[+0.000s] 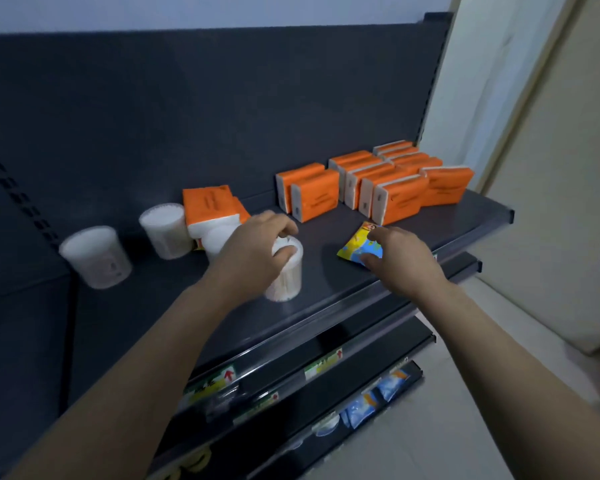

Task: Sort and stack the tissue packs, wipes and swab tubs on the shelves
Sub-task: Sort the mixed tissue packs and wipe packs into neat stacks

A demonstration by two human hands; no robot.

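Observation:
My left hand (pixel 253 251) grips the lid of a clear swab tub (pixel 286 278) standing near the front of the dark top shelf (pixel 326 289). My right hand (pixel 400 259) rests on a yellow and blue wipes pack (pixel 355 245) lying flat, thumb and fingers pinching its near edge. Behind my left hand, a third swab tub (pixel 217 242) is partly hidden. Two more swab tubs (pixel 165 230) (pixel 96 256) stand to the left. An orange tissue pack (pixel 210 206) leans beside them. Several orange tissue packs (pixel 388 188) stand in rows at the right back.
The shelf's dark back panel (pixel 187 116) rises behind everything. Lower shelves (pixel 326 386) carry price labels and blue and white packets (pixel 371 400). A pale wall (pixel 551 168) and floor lie to the right of the shelf end.

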